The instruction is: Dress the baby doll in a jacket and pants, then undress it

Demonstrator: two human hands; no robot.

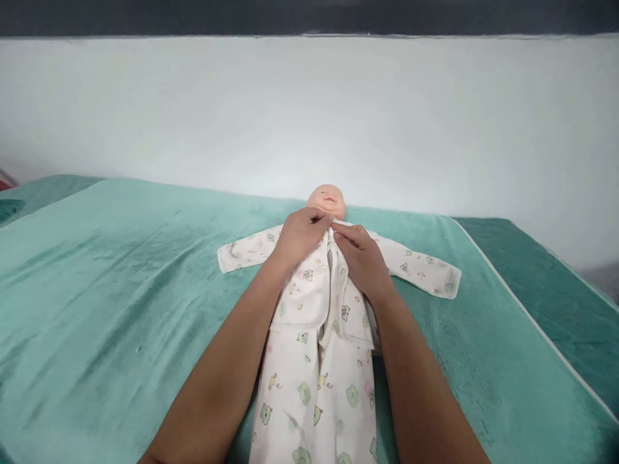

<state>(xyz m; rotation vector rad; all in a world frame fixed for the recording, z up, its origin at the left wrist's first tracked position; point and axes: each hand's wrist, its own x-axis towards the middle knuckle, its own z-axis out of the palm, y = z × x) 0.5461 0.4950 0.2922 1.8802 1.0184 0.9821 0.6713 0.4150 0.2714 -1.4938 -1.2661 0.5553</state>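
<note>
A baby doll lies on its back, dressed in a white printed jacket and matching trousers. Both jacket sleeves are stretched out to the sides. At the collar, just below the doll's chin, my left hand pinches the jacket's front edge. My right hand pinches the opposite edge there, its fingertips almost meeting those of the left. Below my fingers the jacket front hangs apart along the middle. My fingertips partly hide the collar, so any fastener between them cannot be made out.
A teal plush blanket with pale seam lines covers the surface under the doll. Behind its far edge rises a white wall with a dark band along the top. Something red shows at the far left edge.
</note>
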